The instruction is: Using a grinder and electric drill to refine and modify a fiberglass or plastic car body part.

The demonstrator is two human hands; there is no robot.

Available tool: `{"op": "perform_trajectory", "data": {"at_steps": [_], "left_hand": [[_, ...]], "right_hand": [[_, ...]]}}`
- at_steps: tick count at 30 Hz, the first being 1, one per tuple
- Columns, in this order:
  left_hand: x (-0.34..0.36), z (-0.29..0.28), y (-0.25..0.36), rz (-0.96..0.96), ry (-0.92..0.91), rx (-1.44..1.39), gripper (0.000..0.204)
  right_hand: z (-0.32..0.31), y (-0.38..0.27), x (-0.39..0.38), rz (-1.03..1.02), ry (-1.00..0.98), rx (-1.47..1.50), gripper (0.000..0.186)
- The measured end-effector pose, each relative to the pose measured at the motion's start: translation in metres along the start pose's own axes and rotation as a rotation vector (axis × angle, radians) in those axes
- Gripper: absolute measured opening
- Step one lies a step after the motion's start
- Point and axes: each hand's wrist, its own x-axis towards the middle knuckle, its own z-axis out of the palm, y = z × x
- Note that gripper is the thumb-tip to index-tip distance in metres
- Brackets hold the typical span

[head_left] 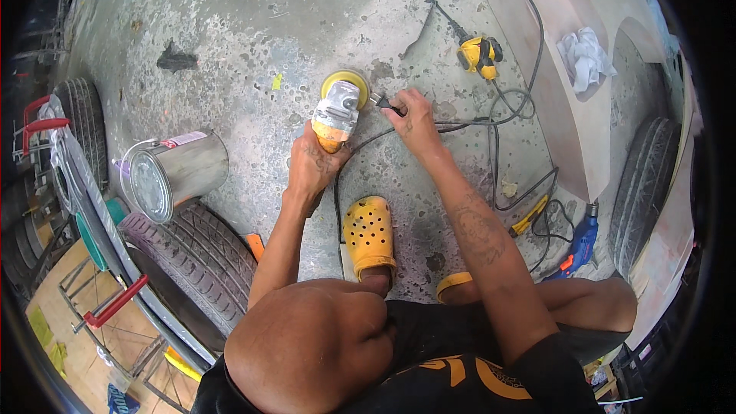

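My left hand (313, 162) is closed round the orange handle end of a power polisher (336, 113) with a silver-grey taped head. Its round yellow pad (345, 81) shows at the far end, partly covered by the head. Just to the right, my right hand (415, 116) pinches a black power plug (389, 105), its metal prongs pointing left toward the pad. A dark cord (376, 138) runs from beside my left wrist, passes under my right hand and stretches off to the right.
A yellow-and-black socket block (481, 56) lies on the concrete with looping cable. To the right are a blue drill (584, 239), a pale body panel (563, 119) holding a crumpled white cloth (585, 57), and a tyre (645, 192). At left, a metal can (184, 169) lies beside a tyre (195, 249).
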Motion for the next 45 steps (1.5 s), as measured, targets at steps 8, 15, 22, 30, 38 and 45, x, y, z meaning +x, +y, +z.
{"op": "perform_trajectory", "data": {"at_steps": [8, 15, 22, 30, 38, 45], "left_hand": [[-0.0024, 0.0021, -0.0048, 0.037, -0.001, 0.013, 0.049], [-0.0019, 0.0003, -0.0013, 0.032, -0.005, 0.004, 0.049], [-0.0015, 0.0008, -0.001, 0.032, -0.017, 0.029, 0.05], [-0.0015, 0.0001, 0.0012, 0.028, -0.015, 0.02, 0.05], [0.001, -0.0039, -0.0043, 0.029, 0.013, -0.025, 0.05], [-0.0018, 0.0017, -0.0013, 0.046, -0.012, 0.021, 0.05]], "right_hand": [[0.0, -0.004, 0.0, 0.028, -0.017, 0.03, 0.022], [-0.0002, -0.0043, 0.0009, 0.056, -0.038, 0.076, 0.023], [-0.0002, -0.0015, -0.0003, 0.053, -0.029, 0.069, 0.023], [0.0013, 0.0009, -0.0007, 0.043, -0.025, 0.085, 0.022], [0.002, -0.0022, 0.0002, 0.042, -0.023, 0.048, 0.023], [0.0016, 0.001, -0.0013, 0.054, -0.037, 0.093, 0.021]]}}
